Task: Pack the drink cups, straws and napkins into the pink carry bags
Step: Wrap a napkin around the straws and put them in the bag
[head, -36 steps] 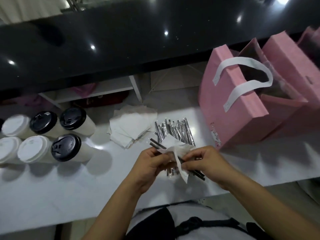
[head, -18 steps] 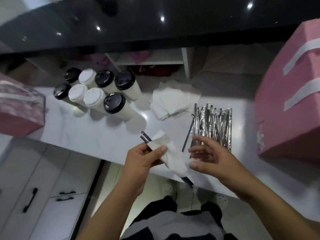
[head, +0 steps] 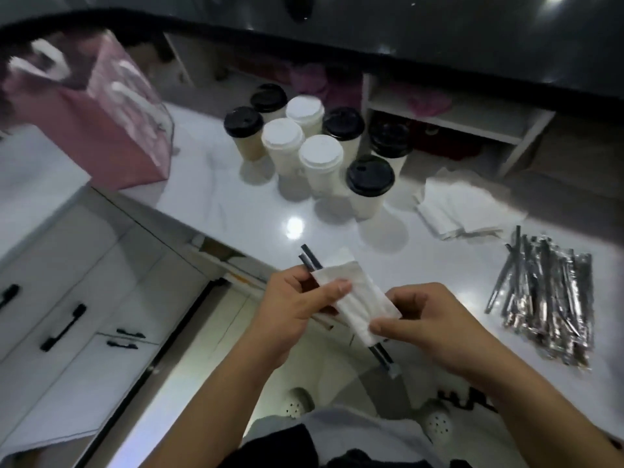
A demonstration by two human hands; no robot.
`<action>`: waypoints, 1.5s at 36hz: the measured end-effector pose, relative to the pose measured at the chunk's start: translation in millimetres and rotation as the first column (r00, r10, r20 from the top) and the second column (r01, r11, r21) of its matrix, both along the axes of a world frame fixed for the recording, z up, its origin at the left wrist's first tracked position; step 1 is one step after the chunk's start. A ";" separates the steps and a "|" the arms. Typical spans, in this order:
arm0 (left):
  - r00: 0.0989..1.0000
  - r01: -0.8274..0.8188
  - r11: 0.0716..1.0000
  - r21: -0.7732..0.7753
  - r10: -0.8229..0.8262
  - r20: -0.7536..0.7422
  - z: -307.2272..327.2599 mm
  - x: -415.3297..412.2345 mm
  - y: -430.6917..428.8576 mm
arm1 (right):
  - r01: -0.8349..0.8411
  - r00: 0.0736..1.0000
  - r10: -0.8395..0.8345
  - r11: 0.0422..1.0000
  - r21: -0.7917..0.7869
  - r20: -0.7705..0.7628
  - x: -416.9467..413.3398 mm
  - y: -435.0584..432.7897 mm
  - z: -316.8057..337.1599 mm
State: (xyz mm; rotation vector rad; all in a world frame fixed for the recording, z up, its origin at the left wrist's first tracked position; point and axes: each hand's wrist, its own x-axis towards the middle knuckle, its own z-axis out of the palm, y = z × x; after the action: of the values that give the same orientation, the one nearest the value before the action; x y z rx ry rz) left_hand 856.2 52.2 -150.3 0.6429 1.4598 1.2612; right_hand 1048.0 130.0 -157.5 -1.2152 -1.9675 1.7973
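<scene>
My left hand (head: 297, 309) and my right hand (head: 429, 319) both hold a white napkin (head: 358, 304) wrapped around two dark straws (head: 309, 258), just above the counter's front edge. The straws stick out at the upper left and the lower right of the napkin. Several lidded drink cups (head: 320, 157), some with black lids and some with white, stand grouped at the back of the white counter (head: 236, 204). A pile of wrapped straws (head: 547, 298) lies at the right. Loose napkins (head: 466, 207) lie behind it. A pink carry bag (head: 111, 136) stands at the far left, blurred.
White cabinet doors with black handles (head: 64, 327) run below the counter at the left. A white shelf unit (head: 456, 119) with pink items sits behind the cups under a black raised counter top (head: 439, 35). My feet show on the floor below.
The view has swung left; the right-hand pink bags have left the frame and a left one shows. My right hand has returned to the napkin bundle after opening over the straw pile.
</scene>
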 end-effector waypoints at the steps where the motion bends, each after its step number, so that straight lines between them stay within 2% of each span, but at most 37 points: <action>1: 1.000 0.003 1.000 0.012 -0.003 0.017 -0.9 -19.5 -8.6 | -0.005 1.000 0.005 1.000 0.017 -0.011 -20.1 -5.6 -0.9; 6: 0.993 -0.028 0.998 0.055 0.021 0.114 -3.1 -102.8 -48.7 | 0.010 0.994 -0.015 0.999 -0.052 -0.104 -117.2 -29.6 4.2; 10: 0.976 -0.172 0.983 0.068 0.161 0.144 -4.1 -146.0 -71.1 | -0.022 0.992 0.011 0.996 -0.089 -0.125 -177.8 -44.7 16.7; 13: 0.945 -0.297 0.951 0.084 0.280 0.172 -8.9 -172.0 -78.1 | -0.038 0.996 0.033 0.998 -0.058 -0.088 -215.0 -49.1 20.0; 16: 0.925 -0.356 0.932 0.066 0.341 0.166 -16.4 -195.1 -77.8 | -0.099 0.993 0.097 0.995 -0.029 -0.068 -248.3 -42.7 26.1; 21: 0.942 -0.334 0.941 0.052 0.331 0.061 -16.0 -236.1 -70.3 | -0.169 0.973 0.140 0.974 -0.152 -0.186 -311.7 -21.1 37.0; 23: 0.939 -0.342 0.938 0.059 0.339 0.054 -12.4 -259.6 -64.0 | -0.216 0.962 0.184 0.965 -0.150 -0.200 -341.0 -6.7 35.8; 26: 0.923 -0.372 0.924 0.087 0.378 -0.066 -3.3 -301.5 -49.8 | -0.276 0.942 0.235 0.949 -0.155 -0.238 -385.6 15.7 33.0; 30: 0.901 -0.362 0.925 0.115 0.379 -0.214 23.4 -357.5 -22.7 | -0.287 0.916 0.233 0.949 -0.130 -0.327 -440.6 48.3 43.5; 34: 0.901 -0.295 0.934 0.204 0.343 -0.268 61.7 -412.0 8.1 | -0.278 0.860 0.205 0.956 -0.092 -0.466 -485.6 91.6 75.1; 38: 0.780 -0.364 0.866 0.342 0.484 -0.396 94.2 -469.4 34.5 | -0.247 0.785 0.203 0.969 0.006 -0.585 -518.6 140.9 107.3; 42: 0.612 -0.392 0.826 0.406 0.564 -0.555 110.3 -516.4 53.1 | -0.226 0.748 0.289 0.957 0.180 -0.597 -548.6 178.8 127.1; 44: 0.577 -0.417 0.829 0.373 0.558 -0.596 113.7 -535.4 62.7 | -0.227 0.745 0.370 0.923 0.311 -0.555 -561.9 193.7 131.8; 47: 0.592 -0.429 0.877 0.215 0.453 -0.667 115.0 -562.4 80.7 | -0.205 0.739 0.431 0.876 0.438 -0.518 -580.6 211.5 136.6; 50: 0.635 -0.382 0.924 0.014 0.273 -0.722 117.7 -586.9 104.4 | -0.187 0.722 0.462 0.847 0.498 -0.515 -596.6 223.0 139.8; 54: 0.698 -0.283 0.951 -0.128 0.112 -0.707 115.4 -611.7 134.2 | -0.223 0.745 0.485 0.828 0.515 -0.457 -607.5 227.9 146.7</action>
State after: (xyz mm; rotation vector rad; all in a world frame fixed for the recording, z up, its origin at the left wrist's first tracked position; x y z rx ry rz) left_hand 244.4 186.4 -34.9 0.8720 2.3248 1.0172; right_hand 440.5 357.9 -10.8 -0.1046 -2.1291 1.4886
